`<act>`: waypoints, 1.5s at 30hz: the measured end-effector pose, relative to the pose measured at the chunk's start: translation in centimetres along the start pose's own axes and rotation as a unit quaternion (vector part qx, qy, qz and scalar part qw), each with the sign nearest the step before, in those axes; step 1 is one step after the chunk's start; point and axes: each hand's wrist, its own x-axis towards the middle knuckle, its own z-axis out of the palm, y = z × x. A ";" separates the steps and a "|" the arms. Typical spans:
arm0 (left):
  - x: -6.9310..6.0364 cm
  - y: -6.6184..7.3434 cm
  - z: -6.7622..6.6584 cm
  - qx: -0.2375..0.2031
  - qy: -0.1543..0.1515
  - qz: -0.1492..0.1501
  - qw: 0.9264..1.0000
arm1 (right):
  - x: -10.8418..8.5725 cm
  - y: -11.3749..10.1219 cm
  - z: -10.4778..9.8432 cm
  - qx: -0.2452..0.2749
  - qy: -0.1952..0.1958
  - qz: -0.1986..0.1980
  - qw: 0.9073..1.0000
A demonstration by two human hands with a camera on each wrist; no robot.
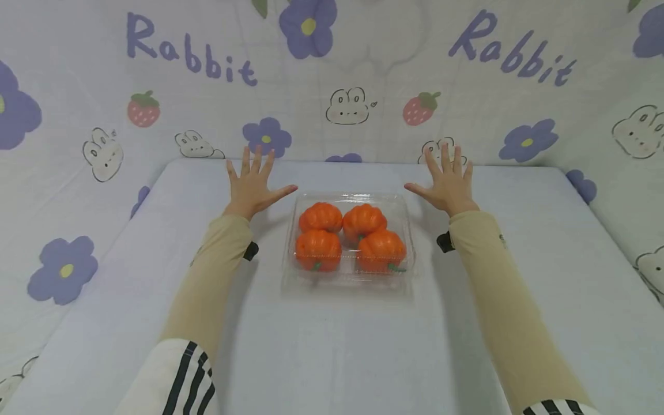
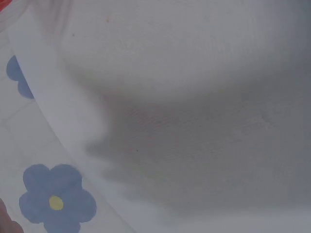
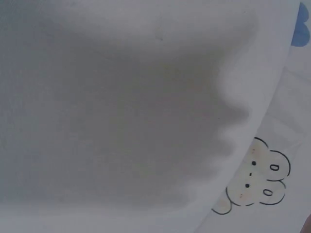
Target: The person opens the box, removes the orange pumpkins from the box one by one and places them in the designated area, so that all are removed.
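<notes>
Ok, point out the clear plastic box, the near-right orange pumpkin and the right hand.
Clear plastic box point(image 1: 349, 277): head view, on its near side.
Near-right orange pumpkin point(image 1: 381, 248): head view, middle of its body.
Right hand point(image 1: 450, 189): head view, back of the hand.

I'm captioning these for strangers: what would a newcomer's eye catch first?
Four bright orange, ribbed pumpkins draw the eye first, in a clear plastic box on the white tabletop. A bare left hand and bare right hand, both splayed, frame the box from either side. Behind, purple flowers and "Rabbit" lettering mark the white cloth backdrop.
</notes>
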 end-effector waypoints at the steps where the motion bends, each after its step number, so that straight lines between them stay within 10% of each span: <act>1: 0.1 0.0 -0.1 -0.005 -0.001 0.000 1.000 | 0.0 0.1 0.0 0.000 -0.001 0.000 1.000; 13: 1.5 -0.4 -2.0 -0.032 0.019 0.000 0.999 | 0.4 0.7 -3.3 0.129 0.047 -0.018 0.990; 21: 1.2 -0.2 -3.5 -0.159 0.057 0.029 0.985 | 0.2 -0.9 -4.2 0.253 0.057 -0.035 0.965; 33: -5.6 1.4 -1.8 -0.409 0.192 0.118 0.884 | -6.0 -1.7 -1.5 0.386 0.118 -0.089 0.911; 41: -10.2 3.1 -1.7 -0.518 0.179 0.167 0.820 | -9.3 -2.2 -0.5 0.497 0.112 -0.168 0.844; 45: -12.0 4.1 -2.3 -0.559 0.158 0.179 0.794 | -10.7 -2.4 0.0 0.508 0.101 -0.195 0.833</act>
